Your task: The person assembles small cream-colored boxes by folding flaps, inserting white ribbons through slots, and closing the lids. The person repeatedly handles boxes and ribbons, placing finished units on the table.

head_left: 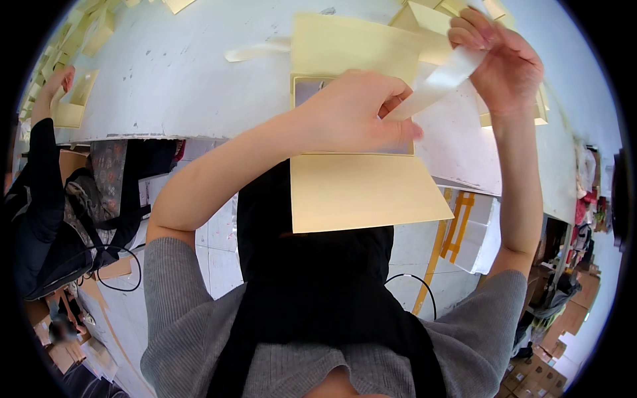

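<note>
White strip point(443, 81): slants between both hands above the right side of the cream box; ribbon or tape, cannot tell (its surface is glossy and partly blurred)
Left hand point(358, 109): over the box interior; thumb and fingers clamped on the strip's lower end
Right hand point(504, 63): raised beyond the box's right side; fingers clamped on the strip's upper end, with motion blur
Strip hazard: uneven pull could twist or wrinkle it; if it is adhesive, contact with the fingers or a wrong surface could foul it
Cream box point(358, 155): on the white table point(186, 73), with its interior largely hidden by the left hand
Front panel point(365, 192): projects past the table edge above the lap; a knock from the body could crease it or shift the box
Back panel point(355, 43): spread away from the person
Loose strip point(255, 50): left of the back panel; a sliding box could probably drag or fold it
</note>
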`<state>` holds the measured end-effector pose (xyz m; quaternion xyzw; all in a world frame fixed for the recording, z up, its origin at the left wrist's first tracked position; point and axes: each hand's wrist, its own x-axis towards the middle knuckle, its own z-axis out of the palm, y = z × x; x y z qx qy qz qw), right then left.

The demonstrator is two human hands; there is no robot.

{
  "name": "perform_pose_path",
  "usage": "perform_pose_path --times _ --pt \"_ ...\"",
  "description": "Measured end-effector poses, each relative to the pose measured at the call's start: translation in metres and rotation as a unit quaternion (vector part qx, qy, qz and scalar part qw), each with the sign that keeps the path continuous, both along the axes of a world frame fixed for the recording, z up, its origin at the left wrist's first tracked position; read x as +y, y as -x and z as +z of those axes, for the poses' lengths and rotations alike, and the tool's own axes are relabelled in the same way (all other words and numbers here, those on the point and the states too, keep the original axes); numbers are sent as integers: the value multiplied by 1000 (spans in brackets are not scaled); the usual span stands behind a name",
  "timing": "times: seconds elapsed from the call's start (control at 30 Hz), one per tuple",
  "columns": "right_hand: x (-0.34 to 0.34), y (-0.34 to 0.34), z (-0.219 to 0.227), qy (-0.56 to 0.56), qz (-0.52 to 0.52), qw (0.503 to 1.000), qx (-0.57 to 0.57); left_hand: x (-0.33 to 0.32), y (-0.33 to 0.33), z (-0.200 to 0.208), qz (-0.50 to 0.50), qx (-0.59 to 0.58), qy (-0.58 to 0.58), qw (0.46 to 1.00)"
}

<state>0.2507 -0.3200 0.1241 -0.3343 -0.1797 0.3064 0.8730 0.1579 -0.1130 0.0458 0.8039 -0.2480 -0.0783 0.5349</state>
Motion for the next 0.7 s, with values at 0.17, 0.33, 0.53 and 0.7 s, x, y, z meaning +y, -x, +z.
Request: perform_pose_path --times 0.17,0.33,0.53,0.7 --pt "-9 -31 -20 125 -124 984 -13 7 12 22 6 -125 -159 979" --pt "36 -4 -9 268 -386 881 52 27 31 16 20 -193 -283 939" --pt "-64 -47 -13 137 -206 962 -117 49 30 20 -82 -138 -255 954" --pt "31 37 -19 573 -20 819 -35 57 36 13 -14 -205 -200 958"
